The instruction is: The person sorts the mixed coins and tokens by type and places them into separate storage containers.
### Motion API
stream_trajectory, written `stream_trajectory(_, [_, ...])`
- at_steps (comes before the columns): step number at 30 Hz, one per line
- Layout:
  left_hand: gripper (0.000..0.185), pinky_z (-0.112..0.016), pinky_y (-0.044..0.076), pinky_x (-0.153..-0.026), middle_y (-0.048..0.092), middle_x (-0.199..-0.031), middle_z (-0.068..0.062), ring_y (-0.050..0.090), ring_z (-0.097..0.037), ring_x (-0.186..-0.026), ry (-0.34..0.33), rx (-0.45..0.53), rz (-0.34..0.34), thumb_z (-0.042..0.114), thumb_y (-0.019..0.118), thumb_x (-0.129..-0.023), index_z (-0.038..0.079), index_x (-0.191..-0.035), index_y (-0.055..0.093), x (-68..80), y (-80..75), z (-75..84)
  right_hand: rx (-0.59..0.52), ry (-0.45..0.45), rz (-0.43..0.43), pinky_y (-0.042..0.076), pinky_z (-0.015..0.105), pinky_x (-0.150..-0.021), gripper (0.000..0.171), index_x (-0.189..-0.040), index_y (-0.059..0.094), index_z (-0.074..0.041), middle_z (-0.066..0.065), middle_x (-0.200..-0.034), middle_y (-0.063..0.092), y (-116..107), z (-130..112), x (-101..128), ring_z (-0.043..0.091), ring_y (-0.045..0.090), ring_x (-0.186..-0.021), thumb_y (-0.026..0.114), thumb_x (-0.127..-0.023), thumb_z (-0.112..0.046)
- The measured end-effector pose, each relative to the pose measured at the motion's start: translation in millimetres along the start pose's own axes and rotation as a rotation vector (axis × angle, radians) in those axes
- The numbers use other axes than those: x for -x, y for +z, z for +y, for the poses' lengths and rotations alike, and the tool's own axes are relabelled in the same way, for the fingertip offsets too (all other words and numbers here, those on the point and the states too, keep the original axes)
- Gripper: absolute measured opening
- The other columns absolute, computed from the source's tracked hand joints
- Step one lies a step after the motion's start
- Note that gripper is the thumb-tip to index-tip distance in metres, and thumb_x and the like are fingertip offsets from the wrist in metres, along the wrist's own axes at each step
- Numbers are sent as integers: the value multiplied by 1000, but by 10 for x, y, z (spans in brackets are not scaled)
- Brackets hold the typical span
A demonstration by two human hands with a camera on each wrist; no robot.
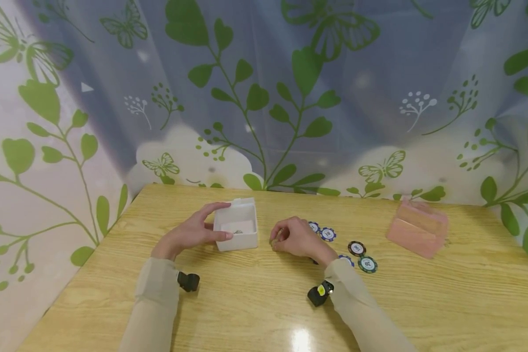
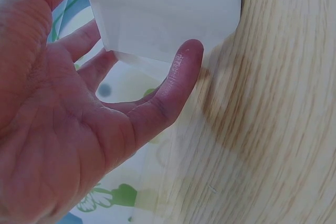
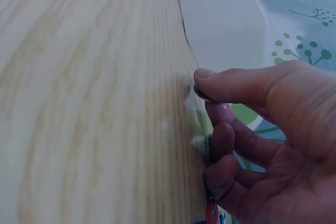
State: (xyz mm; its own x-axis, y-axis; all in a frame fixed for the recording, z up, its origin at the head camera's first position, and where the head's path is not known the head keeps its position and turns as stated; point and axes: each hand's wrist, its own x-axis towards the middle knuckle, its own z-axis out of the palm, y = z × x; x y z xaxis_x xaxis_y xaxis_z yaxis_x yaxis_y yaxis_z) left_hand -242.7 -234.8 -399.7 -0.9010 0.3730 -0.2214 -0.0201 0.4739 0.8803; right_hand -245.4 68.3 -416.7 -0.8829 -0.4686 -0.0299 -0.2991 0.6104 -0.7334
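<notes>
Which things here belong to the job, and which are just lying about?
Likely the job:
white box, held by the left hand
small item, unclear, pinched by the right hand
probably the poker chips

Likely incidental:
pink case
patterned curtain

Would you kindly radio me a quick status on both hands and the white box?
Left hand gripping white box. Right hand curled beside it, contents unclear. Box open. Chips near right hand; nothing seen between that hand and box.
</notes>
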Motion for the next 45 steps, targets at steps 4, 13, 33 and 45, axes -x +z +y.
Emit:
stream_trajectory(4, [87, -38, 55, -86, 39, -153, -20, 61, -36, -124, -2, 2, -1, 27, 80, -91, 26, -161, 28, -1, 1, 6, -38, -24, 18, 44, 28, -65, 8, -90, 75, -13, 0, -75, 66, -13, 24, 7, 12, 55, -68, 81, -85, -10])
stream_trajectory(13, [88, -39, 56, -86, 39, -153, -21, 60, -37, -127, -8, 13, -3, 27, 80, -90, 25, -161, 28, -5, 2, 1, -234, 42, 66, 43, 29, -62, 9, -95, 76, -15, 2, -85, 66, -51, 62, 21, 16, 56, -74, 80, -87, -13])
stream_trajectory(33, [89, -38, 57, -86, 36, -155, -19, 60, -38, -128, -8, 9, 4, 28, 81, -89, 26, -161, 29, -20, 6, -8, -492, 71, 199, 47, 28, -70, 18, -103, 76, -10, -1, -90, 69, -29, -72, -43, 16, 61, -86, 82, -87, -17])
stream_trajectory(45, [88, -38, 57, -85, 35, -156, -18, 59, -40, -128, -9, 14, 4, 26, 81, -90, 25, -161, 30, -1, 8, 13, -586, 108, 233, 50, 28, -61, 22, -105, 74, -7, -1, -92, 73, 57, -132, -85, 11, 60, -74, 82, -87, -17])
